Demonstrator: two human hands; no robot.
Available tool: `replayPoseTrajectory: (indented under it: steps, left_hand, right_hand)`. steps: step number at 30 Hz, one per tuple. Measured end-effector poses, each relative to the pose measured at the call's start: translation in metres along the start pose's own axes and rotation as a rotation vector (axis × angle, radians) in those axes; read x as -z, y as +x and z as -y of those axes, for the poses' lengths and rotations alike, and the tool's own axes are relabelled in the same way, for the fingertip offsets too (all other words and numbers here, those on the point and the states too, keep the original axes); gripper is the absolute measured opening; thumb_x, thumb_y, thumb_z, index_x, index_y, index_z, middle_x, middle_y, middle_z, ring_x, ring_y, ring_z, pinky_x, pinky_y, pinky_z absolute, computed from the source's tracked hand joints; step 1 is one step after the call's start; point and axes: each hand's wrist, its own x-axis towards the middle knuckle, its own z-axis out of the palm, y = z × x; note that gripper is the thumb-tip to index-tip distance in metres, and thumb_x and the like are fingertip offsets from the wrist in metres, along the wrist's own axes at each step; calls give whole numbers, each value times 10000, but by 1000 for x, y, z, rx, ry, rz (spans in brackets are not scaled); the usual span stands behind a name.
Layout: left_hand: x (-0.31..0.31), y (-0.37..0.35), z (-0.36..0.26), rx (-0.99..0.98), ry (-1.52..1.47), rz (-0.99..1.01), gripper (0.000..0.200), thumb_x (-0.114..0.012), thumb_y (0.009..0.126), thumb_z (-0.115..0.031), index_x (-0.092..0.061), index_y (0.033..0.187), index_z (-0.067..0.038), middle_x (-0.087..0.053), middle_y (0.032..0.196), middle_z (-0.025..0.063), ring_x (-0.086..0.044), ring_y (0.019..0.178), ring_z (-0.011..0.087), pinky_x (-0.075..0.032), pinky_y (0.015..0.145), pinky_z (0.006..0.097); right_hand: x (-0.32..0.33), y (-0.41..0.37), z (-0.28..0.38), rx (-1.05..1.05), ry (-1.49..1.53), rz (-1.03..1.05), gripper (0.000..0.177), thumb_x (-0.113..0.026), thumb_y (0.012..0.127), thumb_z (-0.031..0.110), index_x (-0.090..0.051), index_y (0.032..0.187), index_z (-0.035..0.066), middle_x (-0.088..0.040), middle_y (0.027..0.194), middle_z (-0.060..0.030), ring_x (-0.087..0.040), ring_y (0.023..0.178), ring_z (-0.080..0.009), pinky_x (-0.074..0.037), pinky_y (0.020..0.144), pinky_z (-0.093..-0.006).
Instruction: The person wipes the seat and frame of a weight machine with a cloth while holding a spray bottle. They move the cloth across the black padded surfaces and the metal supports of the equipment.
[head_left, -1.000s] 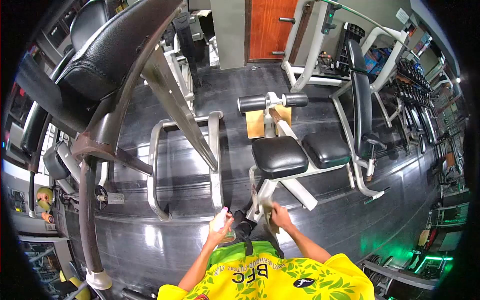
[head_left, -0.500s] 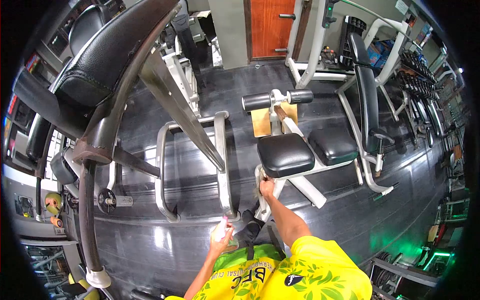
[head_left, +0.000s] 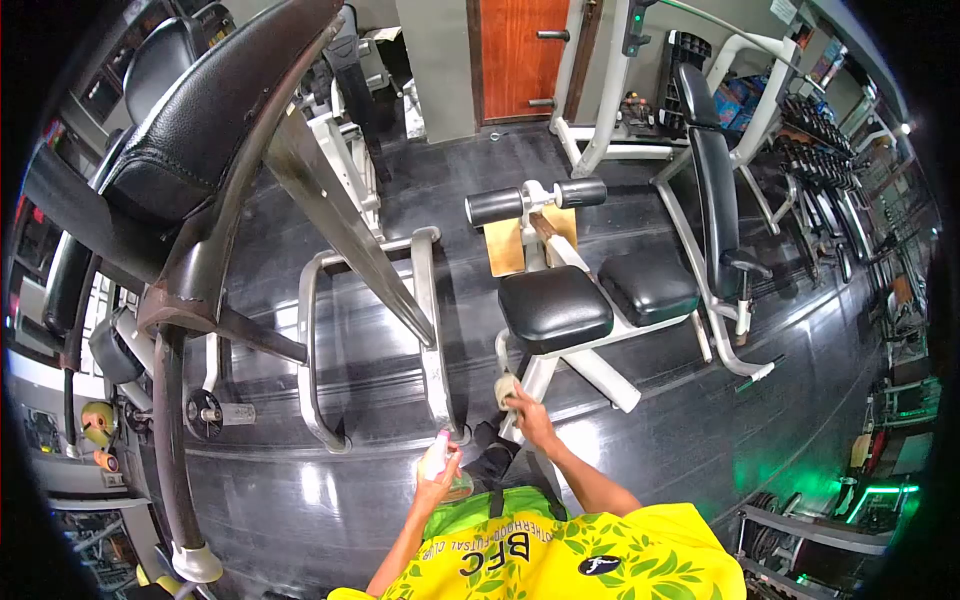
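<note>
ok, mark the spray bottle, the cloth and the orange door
spray bottle (head_left: 437, 459): head view, on its white spray head
cloth (head_left: 505, 393): head view, on its bunched upper part
orange door (head_left: 511, 65): head view, on its panel

At the bottom, the shirt (head_left: 550, 575) is yellow with green leaves (head_left: 652, 566) and black letters (head_left: 495, 555). Lower centre, the bottle (head_left: 436, 460) is white with a pink tip (head_left: 443, 437), the cloth (head_left: 505, 393) beige. Mid-frame, the seats (head_left: 556, 310) are black, their frame (head_left: 602, 380) white. Top centre, the door (head_left: 515, 65) is orange-red.
</note>
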Motion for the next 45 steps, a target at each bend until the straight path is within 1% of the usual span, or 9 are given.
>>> replayPoseTrajectory:
  steps: [12,17,18,24,28,32,36,42,45]
  left_hand:
    - [0,-2,-4,8,25,17,175,-585,906,-45,-543,1059,30,-628,828,65,-572,565,89,-479,539,243]
    - [4,-11,3,-1,47,-5,291,-586,908,-52,-514,1177,34,-627,867,81,-577,568,91,-496,543,250]
    - [4,-12,5,-6,49,-3,331,-586,909,-55,-502,1217,31,-626,873,84,-580,570,92,-500,543,251]
    - [6,-21,-6,20,79,-85,222,-608,899,-87,-547,1081,24,-620,844,73,-590,572,101,-486,543,258]
    - [8,-27,-6,86,62,-72,181,-579,905,-84,-546,1041,31,-620,823,78,-598,571,105,-491,551,259]
    - [5,-24,-6,100,13,-83,171,-588,902,-83,-551,1024,31,-622,803,69,-591,562,102,-487,549,256]
    - [0,-14,0,81,-35,-37,164,-595,899,-85,-558,1017,23,-623,787,59,-591,563,100,-484,546,255]
    - [-13,6,-12,26,5,-6,178,-618,903,-73,-567,1059,-5,-581,714,25,-551,559,68,-452,526,232]
    - [-21,12,-16,-22,-39,-25,187,-627,900,-76,-578,1063,0,-593,742,32,-556,563,67,-450,518,233]
  right_hand:
    - [58,19,58,-15,-71,200,351,-459,804,-9,-629,1108,39,-634,1100,-203,-597,1040,-382,-483,887,-434]
    - [5,133,60,173,-796,171,286,-545,804,54,-602,1084,77,-507,1280,-207,-595,1055,-361,-567,737,-411]
    - [-3,150,68,108,-1009,287,312,-442,935,212,-594,1184,100,-452,1392,-212,-546,1164,-386,-442,991,-453]
    - [-35,193,37,167,-1394,758,449,-415,964,234,-439,1388,89,-277,1493,-249,-283,1368,-440,-273,1082,-582]
    - [-56,171,23,204,-1553,614,423,-416,963,258,-514,1325,62,-433,1426,-166,-369,1333,-402,-201,1080,-644]
    - [-62,142,17,165,-1391,463,419,-411,958,287,-549,1294,77,-478,1393,-160,-419,1297,-402,-207,1089,-628]
    - [-62,64,38,227,-1299,658,314,-452,924,242,-712,1049,120,-711,974,-91,-626,1049,-344,-209,1095,-598]
    - [-14,-25,30,452,-1183,321,264,-512,877,197,-721,1023,128,-687,1044,-59,-628,1028,-338,-456,930,-549]
    - [30,-29,37,350,-923,632,300,-505,856,148,-670,1106,126,-596,1247,-126,-509,1226,-304,-517,865,-463]
